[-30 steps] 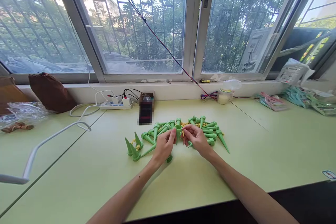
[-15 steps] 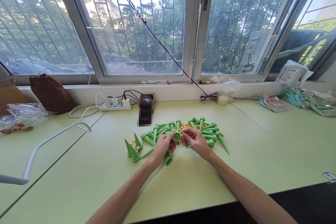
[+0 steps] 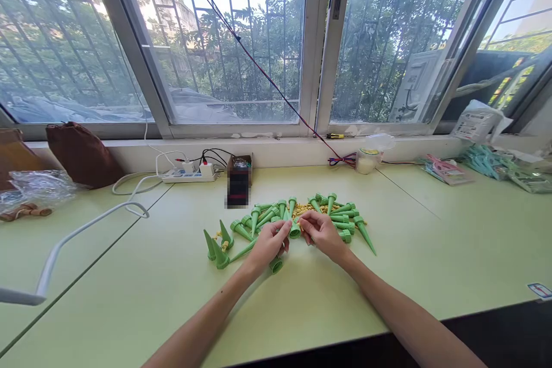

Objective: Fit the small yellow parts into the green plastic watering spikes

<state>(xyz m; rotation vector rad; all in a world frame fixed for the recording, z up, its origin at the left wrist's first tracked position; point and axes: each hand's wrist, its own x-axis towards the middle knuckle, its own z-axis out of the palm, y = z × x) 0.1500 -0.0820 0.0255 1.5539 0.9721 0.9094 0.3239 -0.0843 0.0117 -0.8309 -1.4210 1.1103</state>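
Observation:
My left hand point(image 3: 268, 246) is closed around a green plastic watering spike point(image 3: 295, 232), its wide open end facing down and toward me. Close beside that rim, my right hand point(image 3: 323, 236) pinches what looks like a small yellow piece point(image 3: 299, 223), mostly covered by the fingertips. Behind both hands lies a heap of loose yellow pieces point(image 3: 303, 207) with several green spikes point(image 3: 344, 218) scattered around it. Another spike point(image 3: 276, 265) lies under my left hand, open end toward me. To the left, three spikes point(image 3: 221, 256) stand points up, with yellow pieces among them.
At the back are a power strip point(image 3: 188, 175), a small box point(image 3: 245, 162) behind a blurred dark object, and a jar point(image 3: 367, 161). A white curved metal arm point(image 3: 92, 221) reaches in from the left. Packaged items point(image 3: 448, 169) lie at the right; a brown bag point(image 3: 84, 155) stands left.
The spike in my left hand has tipped, so its open end now points lower instead of straight at me. My right hand stays beside it, barely moved.

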